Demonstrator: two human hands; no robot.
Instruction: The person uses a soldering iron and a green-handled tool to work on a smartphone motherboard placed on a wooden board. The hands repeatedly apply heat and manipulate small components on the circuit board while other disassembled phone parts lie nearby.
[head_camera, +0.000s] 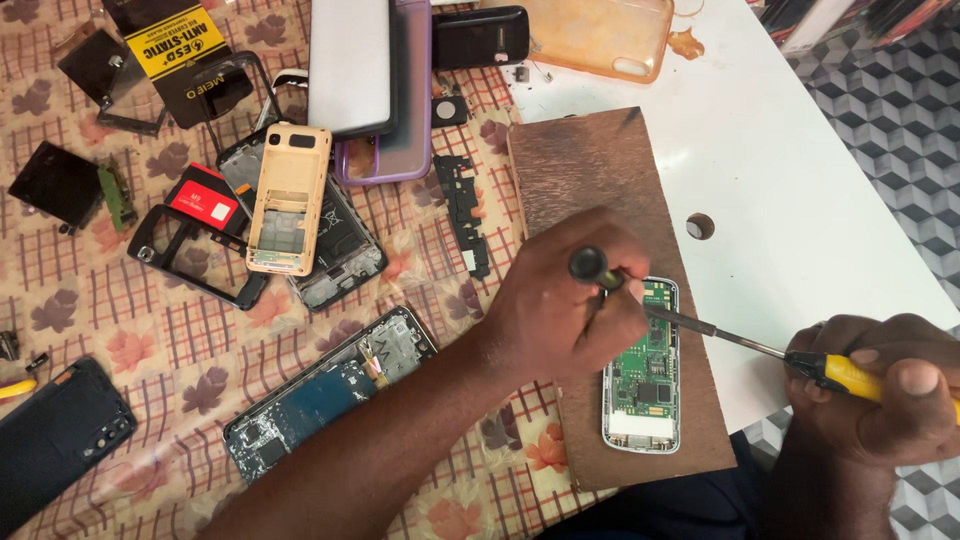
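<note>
Gripping a black-handled tool (590, 265) in your left hand (560, 310) over the phone circuit board (642, 370) near the wooden board's (590, 170) near edge, you clasp a yellow-handled screwdriver (835, 372) in your right hand (885, 390), shaft pointing left toward it.

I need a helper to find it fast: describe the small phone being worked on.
Start at the brown wooden board lying across the table's white edge. Near its lower end, beside the left hand, lies a small white-framed phone with its green circuit board exposed. It alone sits on the board.

Bare forearms, short-nailed hands, no sleeves
</note>
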